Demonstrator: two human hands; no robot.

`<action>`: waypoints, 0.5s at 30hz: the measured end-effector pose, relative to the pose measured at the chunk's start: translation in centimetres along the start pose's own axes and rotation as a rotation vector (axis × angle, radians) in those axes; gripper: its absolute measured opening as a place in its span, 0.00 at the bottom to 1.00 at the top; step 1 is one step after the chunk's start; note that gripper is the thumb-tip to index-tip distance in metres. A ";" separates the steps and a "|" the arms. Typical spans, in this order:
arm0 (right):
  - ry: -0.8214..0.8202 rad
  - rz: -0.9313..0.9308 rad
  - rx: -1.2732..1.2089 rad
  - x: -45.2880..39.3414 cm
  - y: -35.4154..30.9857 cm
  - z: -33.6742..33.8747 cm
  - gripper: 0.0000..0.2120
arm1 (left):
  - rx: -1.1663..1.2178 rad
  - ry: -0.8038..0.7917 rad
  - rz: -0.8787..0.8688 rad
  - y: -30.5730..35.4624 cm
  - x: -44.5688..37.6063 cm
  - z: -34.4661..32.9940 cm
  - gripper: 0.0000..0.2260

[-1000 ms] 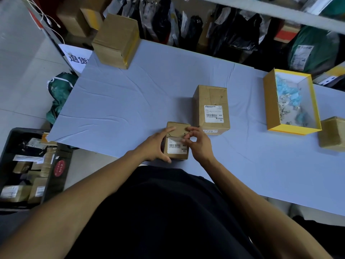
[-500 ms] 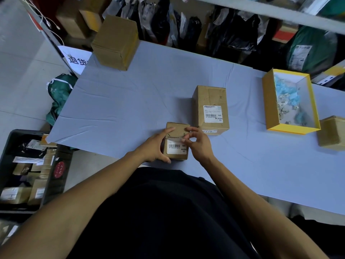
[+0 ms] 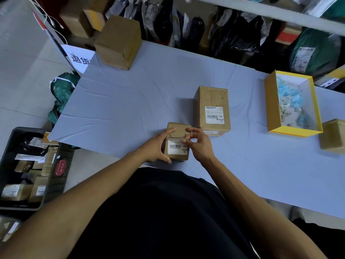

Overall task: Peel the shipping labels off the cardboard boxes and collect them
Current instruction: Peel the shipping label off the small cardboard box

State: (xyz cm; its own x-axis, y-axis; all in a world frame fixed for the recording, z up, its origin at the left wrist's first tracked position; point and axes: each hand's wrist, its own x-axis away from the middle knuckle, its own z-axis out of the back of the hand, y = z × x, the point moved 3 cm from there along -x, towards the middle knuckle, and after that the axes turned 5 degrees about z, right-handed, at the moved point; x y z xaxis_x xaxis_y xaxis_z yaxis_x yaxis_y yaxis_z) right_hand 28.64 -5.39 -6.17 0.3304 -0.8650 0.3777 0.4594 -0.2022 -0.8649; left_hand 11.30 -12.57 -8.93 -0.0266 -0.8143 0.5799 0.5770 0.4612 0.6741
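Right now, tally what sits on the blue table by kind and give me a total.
Plain cardboard boxes bearing a shipping label: 2, the small box held by the left hand and right hand, and the taller box
Plain cardboard boxes with no label showing: 2, the far-corner box and the right-edge box
Open yellow boxes: 1
Total: 5

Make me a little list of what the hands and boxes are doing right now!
left hand: grips the side of the small cardboard box
right hand: fingers pick at the top edge of that box's shipping label
label state: mostly stuck down
second labelled box: stands just behind, label on
yellow tray: to the right, holds blue and pale scraps
plain box: far left corner of table
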 end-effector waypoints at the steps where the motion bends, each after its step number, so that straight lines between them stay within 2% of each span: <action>1: -0.003 -0.001 0.000 0.0 0.0 0.0 0.07 | 0.000 -0.001 0.002 0.0 0.0 0.0 0.56; 5: -0.015 0.009 -0.006 0.0 -0.1 0.0 0.13 | -0.001 -0.001 0.012 0.1 0.1 0.0 0.56; 15: -0.056 0.003 -0.007 0.2 -0.2 0.1 0.16 | -0.015 -0.007 0.009 0.2 0.2 -0.1 0.55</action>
State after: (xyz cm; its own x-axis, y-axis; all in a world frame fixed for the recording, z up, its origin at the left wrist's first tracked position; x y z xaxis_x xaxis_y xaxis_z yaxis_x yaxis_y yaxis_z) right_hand 28.73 -5.46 -5.90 0.3778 -0.8385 0.3926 0.4527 -0.2025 -0.8684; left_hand 11.46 -12.68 -8.73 -0.0268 -0.8078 0.5889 0.5891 0.4632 0.6622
